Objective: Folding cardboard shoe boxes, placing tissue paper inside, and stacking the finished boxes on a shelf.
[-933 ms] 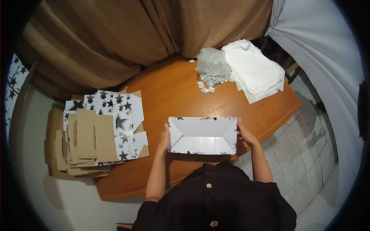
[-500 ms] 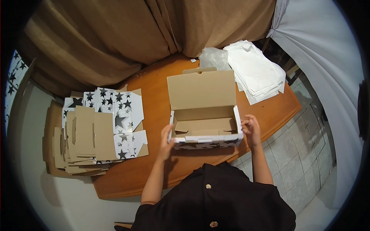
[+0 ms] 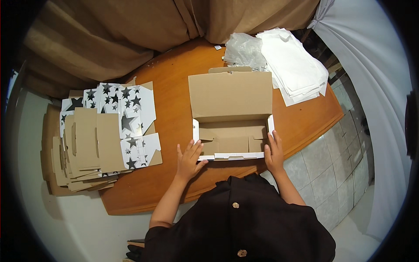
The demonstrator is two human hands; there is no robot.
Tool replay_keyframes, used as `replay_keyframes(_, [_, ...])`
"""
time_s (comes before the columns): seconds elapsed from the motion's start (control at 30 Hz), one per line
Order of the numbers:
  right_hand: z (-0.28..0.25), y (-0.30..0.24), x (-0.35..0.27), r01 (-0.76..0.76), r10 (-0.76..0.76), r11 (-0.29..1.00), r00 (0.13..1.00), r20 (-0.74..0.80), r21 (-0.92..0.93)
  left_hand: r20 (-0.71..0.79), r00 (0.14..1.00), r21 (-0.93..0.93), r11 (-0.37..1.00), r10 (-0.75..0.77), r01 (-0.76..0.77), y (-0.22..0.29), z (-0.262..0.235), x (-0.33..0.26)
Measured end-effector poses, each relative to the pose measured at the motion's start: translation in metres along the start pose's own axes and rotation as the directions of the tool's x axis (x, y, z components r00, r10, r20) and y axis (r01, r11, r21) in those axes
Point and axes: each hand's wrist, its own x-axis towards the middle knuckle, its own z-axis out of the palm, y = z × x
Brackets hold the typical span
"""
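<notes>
An upright cardboard box (image 3: 230, 94) stands in front of me with its lid raised toward the far side. Brown card lines its inside, and its side walls and front edge show white. Against the near left corner lies my left hand (image 3: 189, 160), fingers spread. My right hand (image 3: 274, 153) rests along the right wall near the front corner, its fingers stretched out. Neither hand is wrapped round anything. The box's outer front face is mostly hidden from above.
Flattened boxes (image 3: 108, 139), brown and white with black stars, are stacked at the table's left. White paper sheets (image 3: 294, 65) and a clear plastic bag (image 3: 244, 50) lie at the back right. The wooden table (image 3: 170, 74) has its right edge above a tiled floor (image 3: 325, 161).
The box's front has tipped out of sight, showing more of its inside. My left fingers have spread, and my right hand has moved in against the right wall. The whole view has shifted slightly.
</notes>
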Motion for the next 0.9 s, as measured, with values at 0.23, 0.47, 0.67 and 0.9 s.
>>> replay_keyframes(0.23, [0.002,0.015,0.004,0.101,-0.099,0.987,0.995,0.017,-0.121,0.013,0.984,-0.083,0.981,0.179,-0.177,-0.015,0.007,0.003])
replay_keyframes(0.47, [-0.018,-0.032,0.040,0.215,-0.179,0.855,0.977,0.120,-0.473,-0.042,0.992,-0.063,0.990,0.122,-0.124,0.014,-0.042,0.051])
replay_keyframes(0.67, [0.029,-0.044,0.082,-0.051,0.264,0.959,0.528,0.807,-0.280,0.684,0.724,-0.033,0.988,-0.088,0.152,0.031,0.011,0.098])
replay_keyframes(0.9, [0.054,-0.026,0.072,0.142,0.450,0.858,0.258,0.855,-0.494,0.907,0.321,0.200,0.950,-0.272,0.240,0.038,0.044,0.107])
